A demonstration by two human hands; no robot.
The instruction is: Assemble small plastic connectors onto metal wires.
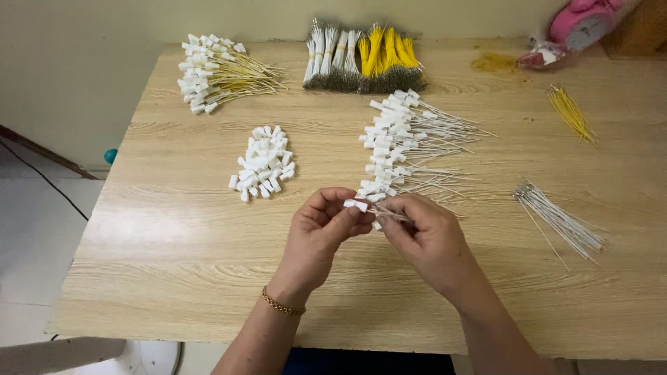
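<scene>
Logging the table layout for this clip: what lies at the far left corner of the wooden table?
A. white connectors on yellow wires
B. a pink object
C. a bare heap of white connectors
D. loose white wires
A: the far-left pile shows white connectors with yellow wires fanning rightward.

Two hands meet, fingertips together, above the table's near edge.

The left hand [321,229] has thumb and fingers pinched shut, its wrist bent back (a thin gold bracelet circles it). The right hand [424,239] shows its back, fingers curled in toward the left fingertips. Both forearms rise from the near edge.
</scene>
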